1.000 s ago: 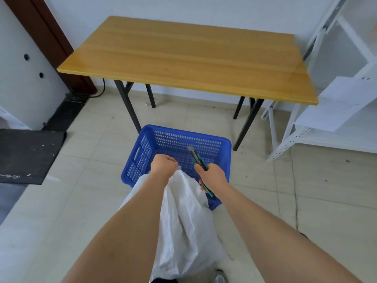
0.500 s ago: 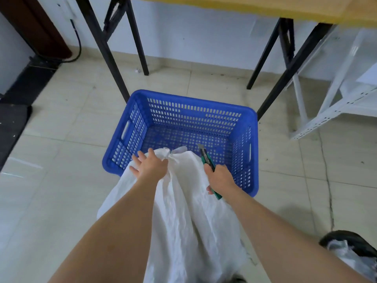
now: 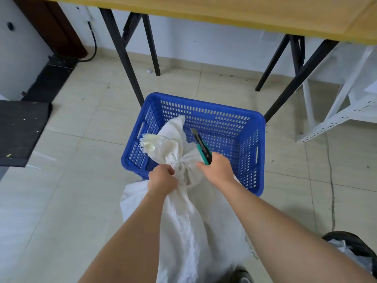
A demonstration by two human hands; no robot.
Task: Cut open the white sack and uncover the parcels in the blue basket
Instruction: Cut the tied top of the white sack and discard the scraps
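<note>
A white woven sack point(image 3: 189, 221) leans over the near rim of the blue basket point(image 3: 230, 117), its tied neck and frayed open end lying inside the basket. My left hand point(image 3: 162, 177) grips the sack just below the tie. My right hand point(image 3: 218, 167) holds a green utility knife point(image 3: 202, 146), blade pointing away over the basket, right beside the tied neck. The visible part of the basket's inside holds nothing; no parcels show.
A wooden table point(image 3: 224, 15) with black legs point(image 3: 122, 54) stands just beyond the basket. A white metal rack point(image 3: 346, 111) is at the right, a black mat point(image 3: 18, 131) at the left, a dark bin with a liner point(image 3: 350, 248) at the lower right.
The sack's tied neck has come forward into the basket and now shows. My left hand closed round it below the tie. My right hand with the knife moved up beside the neck.
</note>
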